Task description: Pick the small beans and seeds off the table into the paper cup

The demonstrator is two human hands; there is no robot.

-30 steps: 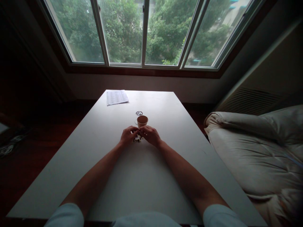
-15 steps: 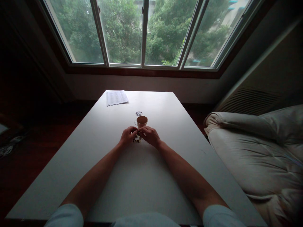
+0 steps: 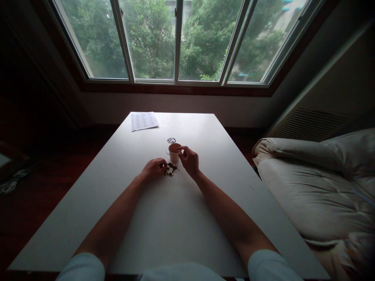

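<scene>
Inside the table (image 3: 181, 234) edges, the cup (image 3: 174, 157) stood near left hand (image 3: 154, 168) and right hand (image 3: 190, 160), maybe for reach. I couldn't tell their grip

1. The place looks like a room in a home, perhaps a living room; the furniture and finishes suggest it.
2. A pale padded seat (image 3: 304, 187), like a sofa or daybed, stands at the right; its cover is soft and creased.
3. A wide window (image 3: 152, 47) with several panes spans the far wall, edged by dark reddish trim (image 3: 175, 89); leafy trees (image 3: 205, 43) show behind the glass, and the daylight comes from there.
4. The floor (image 3: 55, 171) is dark red, seemingly wood; what look like cables (image 3: 14, 183) lie at the left.
5. A plain white table (image 3: 181, 230) faces the window; papers (image 3: 144, 121) rest near its far left corner.
</scene>
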